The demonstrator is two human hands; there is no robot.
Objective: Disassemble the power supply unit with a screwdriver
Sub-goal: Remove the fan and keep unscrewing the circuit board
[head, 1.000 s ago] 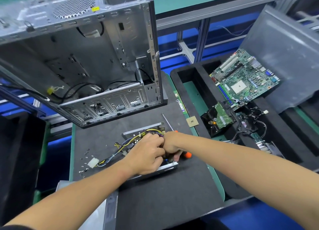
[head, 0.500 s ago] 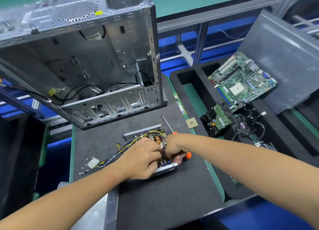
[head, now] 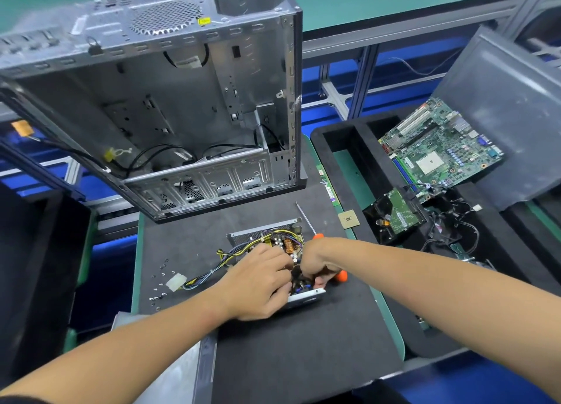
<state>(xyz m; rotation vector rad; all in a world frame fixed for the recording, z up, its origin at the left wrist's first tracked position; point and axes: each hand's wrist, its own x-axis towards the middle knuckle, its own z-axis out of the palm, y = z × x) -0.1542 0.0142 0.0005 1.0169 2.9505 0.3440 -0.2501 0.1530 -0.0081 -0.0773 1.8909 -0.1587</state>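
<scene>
Case (head: 182, 100): standing open at the back of the table (head: 303, 358), its empty interior facing you, black cables trailing along its floor.

Screws (head: 159, 282): lying scattered on the mat to the left of the work, near a white plug (head: 176, 281) that is ending the yellow and black wire bundle (head: 230, 252).

Chip (head: 348, 219): sitting flat at the mat's right edge, just beside the screwdriver's shaft.

Tray (head: 340, 136): sitting to the right of the mat, holding a motherboard (head: 440, 148) leaning against a grey panel (head: 510, 115), a drive (head: 394, 218) with its green board up, and a tangle of black leads.

Power supply (head: 273, 239): lying on the mat in front of the case, lid off, coil and capacitors showing; your two hands are covering its near half, so the part under them is hidden.

Screwdriver (head: 306, 221): lying across the supply's right side, metal shaft pointing away toward the case, orange handle showing at both sides of your right wrist.

Left hand (head: 261, 282): you are reaching in from the lower left, palm down, fingers curled into the supply's interior, the grip pinching something dark there; what it is cannot be told.

Right hand (head: 318, 264): you are reaching in from the right, wrist bent down, fingers curling round the orange handle, tips touching the supply's near rim.
</scene>
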